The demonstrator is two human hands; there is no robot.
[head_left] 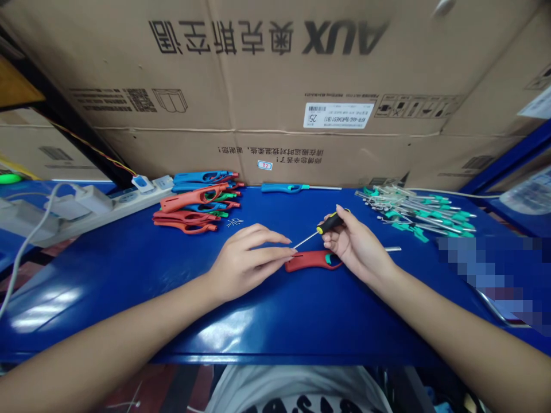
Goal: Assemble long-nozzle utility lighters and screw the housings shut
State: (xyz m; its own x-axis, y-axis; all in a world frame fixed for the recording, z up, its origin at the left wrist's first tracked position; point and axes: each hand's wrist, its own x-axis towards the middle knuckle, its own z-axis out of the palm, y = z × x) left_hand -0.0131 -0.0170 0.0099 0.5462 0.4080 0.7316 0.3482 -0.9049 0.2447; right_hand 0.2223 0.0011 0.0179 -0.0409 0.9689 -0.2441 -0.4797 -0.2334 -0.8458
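Note:
In my right hand (350, 244) is a screwdriver (331, 222) with a black and yellow handle, its shaft slanting down to the left. The tip meets the fingertips of my left hand (249, 258), at the left end of a red lighter body (310, 261). The left fingers are drawn together at that end; whether they pinch something small there is hidden. The red body lies flat on the blue table (241, 330), with a green trigger in its opening and a metal tube emerging beyond my right hand.
Red, orange and blue lighter shells (189, 201) are stacked at the back left, beside small screws (235, 222) and a power strip (107, 209). A blue lighter (282, 188) lies by the cardboard (267, 86). Metal tubes with green parts (424, 212) are piled at right.

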